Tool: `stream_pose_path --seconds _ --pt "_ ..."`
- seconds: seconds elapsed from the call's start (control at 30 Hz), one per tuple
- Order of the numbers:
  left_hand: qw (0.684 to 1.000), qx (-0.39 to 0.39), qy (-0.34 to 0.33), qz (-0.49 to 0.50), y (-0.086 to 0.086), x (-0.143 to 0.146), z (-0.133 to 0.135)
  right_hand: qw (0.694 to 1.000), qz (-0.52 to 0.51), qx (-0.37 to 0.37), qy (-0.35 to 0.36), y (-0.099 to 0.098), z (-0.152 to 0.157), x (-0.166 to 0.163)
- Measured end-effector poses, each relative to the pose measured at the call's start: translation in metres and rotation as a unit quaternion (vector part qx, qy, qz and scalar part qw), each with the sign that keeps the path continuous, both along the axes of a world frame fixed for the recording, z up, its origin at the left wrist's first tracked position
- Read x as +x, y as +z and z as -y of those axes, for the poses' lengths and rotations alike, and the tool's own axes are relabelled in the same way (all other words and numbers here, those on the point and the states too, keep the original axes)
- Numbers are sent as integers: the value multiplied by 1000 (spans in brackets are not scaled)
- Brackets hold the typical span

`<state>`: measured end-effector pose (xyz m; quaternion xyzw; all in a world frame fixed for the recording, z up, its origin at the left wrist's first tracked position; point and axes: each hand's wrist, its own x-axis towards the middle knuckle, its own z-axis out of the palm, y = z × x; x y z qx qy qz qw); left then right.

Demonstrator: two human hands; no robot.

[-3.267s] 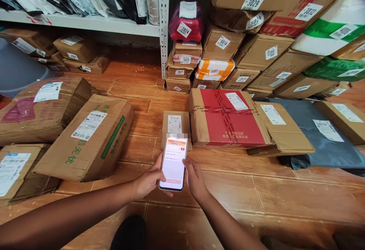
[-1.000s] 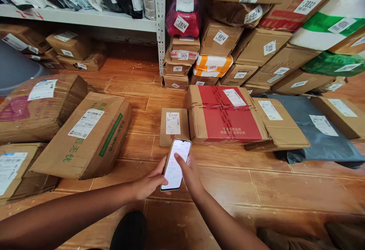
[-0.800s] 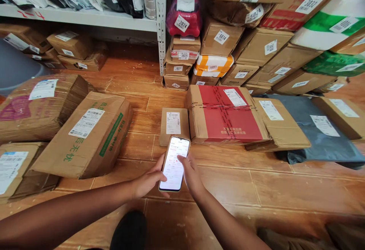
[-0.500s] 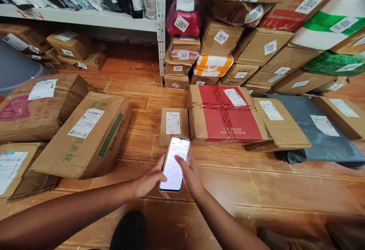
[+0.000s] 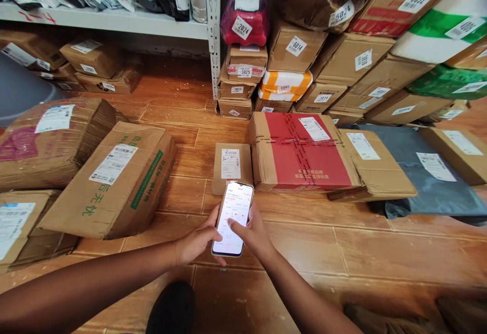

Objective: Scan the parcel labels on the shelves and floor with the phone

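Observation:
A smartphone [image 5: 234, 212] with a lit white screen is held low over the wooden floor. My left hand [image 5: 196, 241] grips its left edge and underside, fingers wrapped round it. My right hand [image 5: 253, 232] rests at the phone's right side, with one finger stretched across onto the middle of the screen. Just beyond the phone lies a small flat cardboard parcel [image 5: 232, 167] with a white shipping label. A large red-topped carton [image 5: 302, 152] lies directly to the right of that parcel.
Big brown cartons [image 5: 114, 181] lie on the floor at left. Numbered boxes are stacked against the back wall [image 5: 292, 49], beside a metal shelf [image 5: 110, 22] holding poly bags. A grey poly bag [image 5: 422, 176] and more cartons lie at right. My dark shoe [image 5: 171, 308] shows below.
My right finger has slid from the phone's right edge and upper screen down to the middle of the screen. The screen content has changed. My left hand keeps its grip.

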<state>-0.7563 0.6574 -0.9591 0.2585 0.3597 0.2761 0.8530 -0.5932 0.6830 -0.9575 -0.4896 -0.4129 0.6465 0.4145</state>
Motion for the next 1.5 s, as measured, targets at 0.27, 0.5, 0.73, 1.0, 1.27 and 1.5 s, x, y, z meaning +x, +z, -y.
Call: stream_pose_path --seconds 0.27,0.5,0.73,1.0,1.27,1.5 --pt "998 13 13 52 -11 -3 4 1000 -18 -3 -16 3 -1 1" --pt "999 6 19 46 -14 -1 4 998 -37 -15 -39 5 -3 0" --pt "999 -1 17 40 -11 0 3 998 -49 -33 -32 8 -4 0" --pt "995 18 41 84 4 -2 -8 994 -72 -62 58 0 -4 10" --pt "998 23 32 42 9 -1 -12 986 -102 -52 123 6 -3 15" --pt "996 31 34 79 14 -2 -12 984 -113 -47 131 1 -1 20"
